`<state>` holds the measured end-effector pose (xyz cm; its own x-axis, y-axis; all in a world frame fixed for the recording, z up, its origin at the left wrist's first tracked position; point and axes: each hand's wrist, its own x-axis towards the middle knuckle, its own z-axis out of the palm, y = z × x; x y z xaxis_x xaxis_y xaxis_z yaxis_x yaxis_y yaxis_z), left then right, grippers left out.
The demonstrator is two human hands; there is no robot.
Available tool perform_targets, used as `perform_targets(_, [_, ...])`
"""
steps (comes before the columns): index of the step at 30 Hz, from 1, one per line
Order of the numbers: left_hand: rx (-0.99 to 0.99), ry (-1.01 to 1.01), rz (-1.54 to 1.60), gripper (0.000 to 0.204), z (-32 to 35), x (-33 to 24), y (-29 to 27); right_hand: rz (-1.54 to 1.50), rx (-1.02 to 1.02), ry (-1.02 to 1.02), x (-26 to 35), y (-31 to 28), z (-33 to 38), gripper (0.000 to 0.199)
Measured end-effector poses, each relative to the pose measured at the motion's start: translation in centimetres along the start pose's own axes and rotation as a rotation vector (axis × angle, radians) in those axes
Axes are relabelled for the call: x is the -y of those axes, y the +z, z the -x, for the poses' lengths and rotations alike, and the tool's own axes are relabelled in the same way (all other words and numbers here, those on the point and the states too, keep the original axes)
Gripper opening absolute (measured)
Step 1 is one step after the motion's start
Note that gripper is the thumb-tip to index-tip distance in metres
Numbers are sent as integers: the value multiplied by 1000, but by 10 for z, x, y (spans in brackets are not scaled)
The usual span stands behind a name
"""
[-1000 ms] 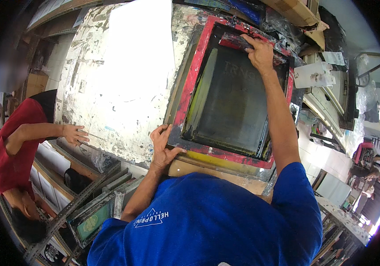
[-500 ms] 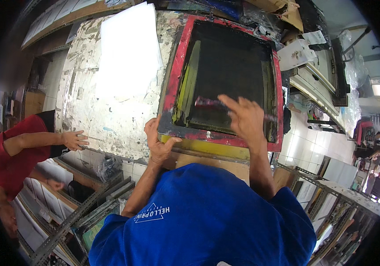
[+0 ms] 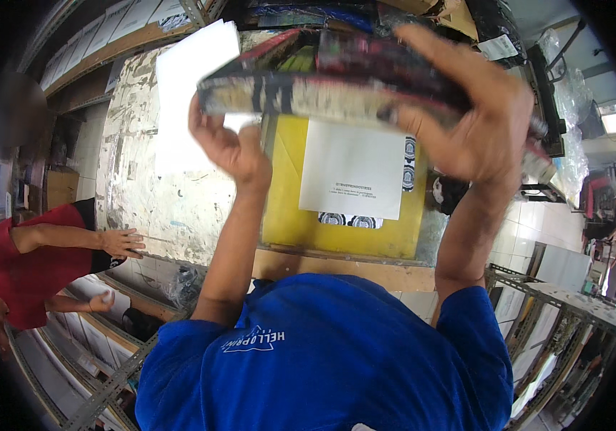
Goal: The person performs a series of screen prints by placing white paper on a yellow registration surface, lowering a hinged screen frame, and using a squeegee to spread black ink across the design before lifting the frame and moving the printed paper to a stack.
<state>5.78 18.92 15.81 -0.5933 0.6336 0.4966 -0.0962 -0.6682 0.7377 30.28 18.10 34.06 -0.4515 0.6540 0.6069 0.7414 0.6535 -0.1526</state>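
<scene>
A red-and-black screen printing frame [image 3: 286, 95] is tilted up, its paint-smeared near edge raised off the yellow board [image 3: 290, 201]. Under its left corner, my left hand [image 3: 235, 147] grips the edge with bent fingers. My right hand [image 3: 484, 115] clasps the raised frame on the right, thumb on the near edge and fingers over the top, smeared by motion. Beneath those fingers a dark reddish squeegee [image 3: 369, 61] appears to rest across the frame, too blurred to tell clearly. A white sheet with small print [image 3: 351, 158] lies on the board, over a piece with round black patterns [image 3: 351, 220].
Left of the board, a stack of white paper [image 3: 186, 108] sits on the paint-stained table [image 3: 132, 158]. A co-worker in a red shirt [image 3: 24, 255] has a hand on the table's left edge. Metal racks [image 3: 574, 305] stand at the right.
The screen frame has swung up from lying flat, uncovering the yellow board and white sheet. Both my hands have risen with it, and my right hand has moved from the mesh to the frame's edge.
</scene>
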Motion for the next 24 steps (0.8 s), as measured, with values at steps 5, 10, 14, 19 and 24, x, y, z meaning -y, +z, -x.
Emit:
perform_targets(5, [335,-156,-589,37,-25,151,-3,-199,-92,-116,-8,-5,-53,58])
perform_targets(10, [616,-6,-1125,47,-9,256,-3,-338,-56,-121,-15,-6,-68,60])
perform_targets(14, [717,11,-1274,32,9,265,13,-244,-21,58,-5,-5,-68,67])
perform_targets(19, [654,-129,-981,27,-4,293,-24,22,28,116,-29,-5,-72,62])
perform_targets(24, [663,-180,-624,12,-7,253,-1,44,-32,87,-41,-8,-69,58])
